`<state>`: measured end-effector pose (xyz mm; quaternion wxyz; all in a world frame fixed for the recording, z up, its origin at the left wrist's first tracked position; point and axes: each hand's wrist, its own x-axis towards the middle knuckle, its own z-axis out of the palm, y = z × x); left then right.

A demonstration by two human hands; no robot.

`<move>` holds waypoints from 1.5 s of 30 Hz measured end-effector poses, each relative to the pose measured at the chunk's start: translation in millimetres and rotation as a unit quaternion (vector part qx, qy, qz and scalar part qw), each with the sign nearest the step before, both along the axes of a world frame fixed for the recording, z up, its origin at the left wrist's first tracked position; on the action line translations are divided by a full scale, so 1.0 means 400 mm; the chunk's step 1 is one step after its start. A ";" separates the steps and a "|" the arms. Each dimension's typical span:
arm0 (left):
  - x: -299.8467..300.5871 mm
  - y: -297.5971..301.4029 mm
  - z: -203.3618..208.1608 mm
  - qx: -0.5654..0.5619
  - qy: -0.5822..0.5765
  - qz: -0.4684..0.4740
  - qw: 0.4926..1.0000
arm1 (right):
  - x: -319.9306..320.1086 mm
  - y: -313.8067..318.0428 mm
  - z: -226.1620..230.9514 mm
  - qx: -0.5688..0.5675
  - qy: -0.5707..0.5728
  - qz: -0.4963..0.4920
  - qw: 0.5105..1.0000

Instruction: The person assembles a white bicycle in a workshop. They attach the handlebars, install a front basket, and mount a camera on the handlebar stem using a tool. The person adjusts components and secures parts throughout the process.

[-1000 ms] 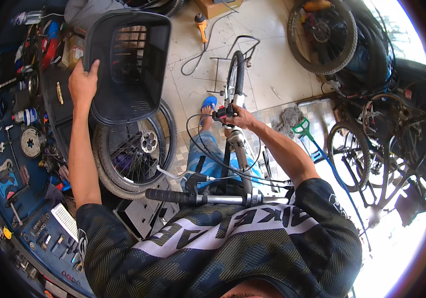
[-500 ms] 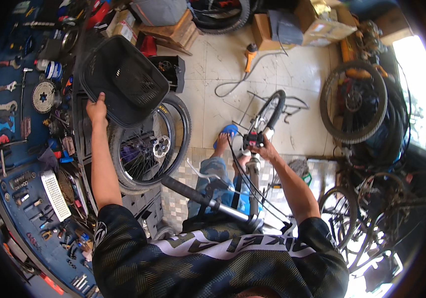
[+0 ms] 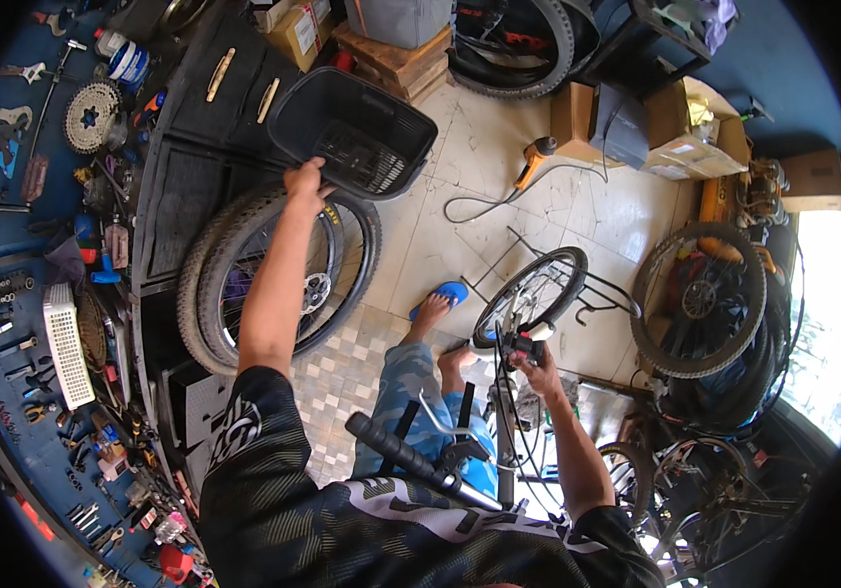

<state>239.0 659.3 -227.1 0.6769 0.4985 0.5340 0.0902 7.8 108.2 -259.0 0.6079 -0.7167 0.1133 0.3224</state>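
My left hand [image 3: 307,181] grips the near rim of a black plastic basket [image 3: 381,118], tilted so its slotted bottom shows. The basket hangs above the floor, just beyond two wheels [image 3: 207,284] leaning at the left. My right hand [image 3: 538,372] is closed round a small black and red part [image 3: 519,345] at the bicycle's front; its exact kind is unclear. The bicycle stands before me, its handlebar [image 3: 396,453] near my chest and a wheel [image 3: 543,289] beyond. Cables run down beside my right hand.
An orange corded power tool [image 3: 535,162] lies on the tiles. Tools hang on the blue board [image 3: 9,230] at the left. Cardboard boxes [image 3: 700,132] stand at the far right. Another wheel [image 3: 700,299] and more bicycles [image 3: 715,470] are at the right.
My head view has turned, shifting the whole scene. My left hand has carried the basket to the right, off the wheels. My right hand stays on the black and red part.
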 end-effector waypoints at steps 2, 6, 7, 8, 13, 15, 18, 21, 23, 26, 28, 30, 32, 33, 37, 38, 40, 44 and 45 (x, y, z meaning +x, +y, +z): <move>0.042 -0.008 -0.088 -0.027 0.004 0.045 0.999 | 0.002 -0.012 -0.004 0.000 -0.014 0.015 1.000; 0.117 -0.012 -0.280 -0.059 0.033 0.111 0.992 | 0.015 -0.006 0.042 -0.016 0.048 -0.002 0.999; 0.129 0.006 -0.311 -0.058 0.040 0.118 0.990 | 0.018 -0.004 0.042 -0.009 0.056 0.007 0.998; 0.148 0.032 -0.337 -0.060 0.046 0.133 0.988 | 0.022 -0.005 0.043 -0.015 0.072 0.006 0.997; 0.199 0.084 -0.414 -0.050 0.031 0.133 0.989 | 0.045 0.022 0.091 -0.067 0.100 0.008 0.993; 0.185 0.154 -0.420 -0.013 0.035 0.155 0.987 | 0.047 0.030 0.083 -0.080 0.086 0.026 0.993; 0.139 0.223 -0.363 0.122 0.102 0.052 0.986 | 0.062 0.044 0.045 -0.014 0.103 0.020 0.994; 0.045 0.010 -0.280 0.096 0.034 -0.170 0.980 | 0.035 0.020 0.030 -0.035 0.086 -0.025 0.995; -0.083 -0.007 -0.138 0.026 0.040 -0.391 0.919 | 0.081 0.043 0.056 -0.067 0.079 0.023 0.994; -0.208 -0.174 0.161 -0.116 0.055 -0.600 0.790 | 0.052 0.000 0.049 -0.143 0.035 0.085 0.985; -0.276 -0.225 0.336 -0.123 0.082 -0.745 0.650 | 0.081 -0.022 0.102 -0.189 0.024 0.187 0.964; -0.303 -0.296 0.517 -0.137 0.120 -0.835 0.519 | 0.095 -0.080 0.177 -0.311 0.032 0.340 0.887; -0.356 -0.335 0.607 -0.019 0.020 -0.910 0.413 | 0.128 -0.170 0.332 -0.314 0.056 0.384 0.866; -0.375 -0.367 0.648 0.018 -0.002 -0.925 0.381 | 0.123 -0.223 0.420 -0.322 0.093 0.344 0.877; -0.417 -0.512 0.753 0.126 0.039 -0.950 0.282 | -0.054 -0.391 0.773 -0.432 -0.027 0.083 0.898; -0.432 -0.546 0.759 0.143 0.042 -0.953 0.263 | -0.148 -0.432 0.803 -0.466 -0.077 0.003 0.881; -0.467 -0.615 0.764 0.180 0.046 -0.953 0.239 | -0.325 -0.469 0.847 -0.505 -0.097 -0.173 0.840; -0.536 -0.697 0.734 0.268 0.044 -0.921 0.279 | -0.648 -0.506 0.733 -0.570 -0.089 -0.419 0.701; -0.541 -0.709 0.735 0.264 0.054 -0.921 0.281 | -0.711 -0.525 0.675 -0.473 -0.102 -0.538 0.691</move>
